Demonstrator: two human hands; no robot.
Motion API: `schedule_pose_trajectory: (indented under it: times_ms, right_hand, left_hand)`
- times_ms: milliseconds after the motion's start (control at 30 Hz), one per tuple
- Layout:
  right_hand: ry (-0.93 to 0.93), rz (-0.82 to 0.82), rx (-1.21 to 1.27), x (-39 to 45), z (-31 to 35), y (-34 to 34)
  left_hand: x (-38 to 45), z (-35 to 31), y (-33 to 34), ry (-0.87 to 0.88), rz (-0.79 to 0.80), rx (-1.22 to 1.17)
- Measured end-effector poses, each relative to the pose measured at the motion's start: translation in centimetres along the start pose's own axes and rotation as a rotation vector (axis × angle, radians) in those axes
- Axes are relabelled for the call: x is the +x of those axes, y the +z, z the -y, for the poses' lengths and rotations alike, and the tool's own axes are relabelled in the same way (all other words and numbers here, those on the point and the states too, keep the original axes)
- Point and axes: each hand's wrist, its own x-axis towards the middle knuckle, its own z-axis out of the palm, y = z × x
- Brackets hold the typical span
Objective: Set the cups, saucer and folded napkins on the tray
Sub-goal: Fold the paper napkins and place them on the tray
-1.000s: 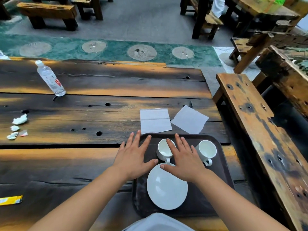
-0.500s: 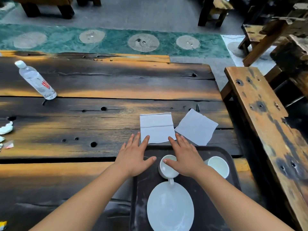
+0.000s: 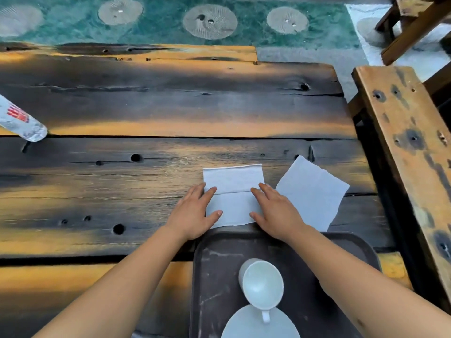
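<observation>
A dark tray (image 3: 214, 276) lies at the table's near edge. On it stand a white cup (image 3: 262, 284) and, nearer me, a white saucer (image 3: 246, 325); my right forearm hides the second cup. Just beyond the tray lies a white napkin (image 3: 233, 189) with a crease across it. My left hand (image 3: 192, 213) rests flat on its left edge, and my right hand (image 3: 275, 213) rests flat on its right edge, fingers spread. A second white napkin (image 3: 312, 193) lies skewed on the table to the right, touched by neither hand.
A plastic water bottle (image 3: 19, 120) lies at the far left of the dark wooden table (image 3: 146, 106). A wooden bench (image 3: 410, 142) runs along the right side. Beyond the table is a green floor strip with round stones.
Both hands moved forward off the tray and now lie on the two sides of the creased napkin. The view has tilted down and closer to the table.
</observation>
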Motion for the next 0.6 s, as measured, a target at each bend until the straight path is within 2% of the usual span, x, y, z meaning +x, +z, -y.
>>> schedule_pose_trajectory:
  times_ms: [133, 300, 433, 600]
  right_hand:
    - [-0.063, 0.013, -0.047, 2.2, -1.0, 1.1]
    - [-0.182, -0.105, -0.102, 3.8, -1.8, 1.8]
    - [-0.203, -0.175, -0.131, 4.6, -2.4, 2.4]
    - [-0.202, -0.256, -0.119, 4.9, -2.8, 3.4]
  left_hand:
    - [2.5, 1.5, 1.0, 0.075, -0.059, 0.012]
    - [3.1, 3.5, 2.5, 0.126, -0.147, 0.114]
    - [3.6, 3.6, 2.8, 0.124, -0.207, 0.111]
    - [3.5, 3.7, 2.9, 0.118, -0.208, 0.109]
